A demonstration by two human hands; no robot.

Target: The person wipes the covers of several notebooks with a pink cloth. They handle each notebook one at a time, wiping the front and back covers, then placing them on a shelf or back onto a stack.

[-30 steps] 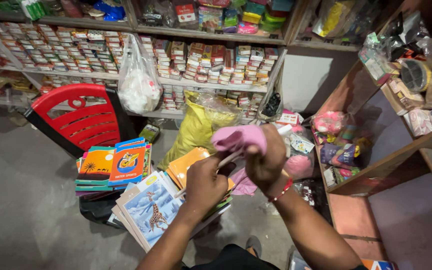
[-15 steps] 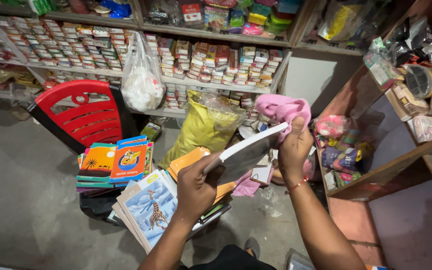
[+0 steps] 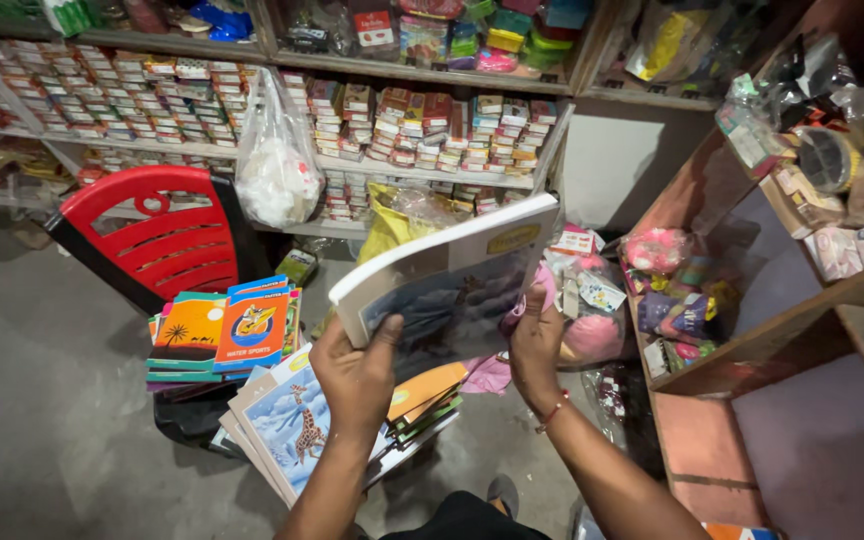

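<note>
Both hands are up in front of the person, holding a stack of thin books (image 3: 452, 280) tilted on edge, spine side up and to the right, its bluish cover facing down toward them. The left hand (image 3: 357, 372) is clenched on the lower left corner of the stack, thumb laid across the cover. The right hand (image 3: 535, 343) grasps the lower right side, fingers spread flat against the cover; a thin red bracelet (image 3: 552, 411) sits at that wrist. A bit of pink cloth (image 3: 544, 290) shows between the right hand and the books, though I cannot tell whether the hand is gripping it.

Just under the raised stack, more books lie fanned out in a low pile (image 3: 297, 425), the top one showing a giraffe on a pale blue cover, with orange and green ones beneath. To the left of that, close by, a second pile of bright picture books (image 3: 222, 335) sits on something dark. Behind it stands a red plastic chair (image 3: 157, 235), and a white plastic bag (image 3: 274, 165) hangs from the shelf edge above. A yellow bag (image 3: 397, 225) slumps behind the held books. The back shelves (image 3: 432, 125) are packed with rows of small boxes. On the right, wooden shelving (image 3: 752, 350) holds pink packets and wrapped goods. The floor (image 3: 42, 400) is grey concrete.
</note>
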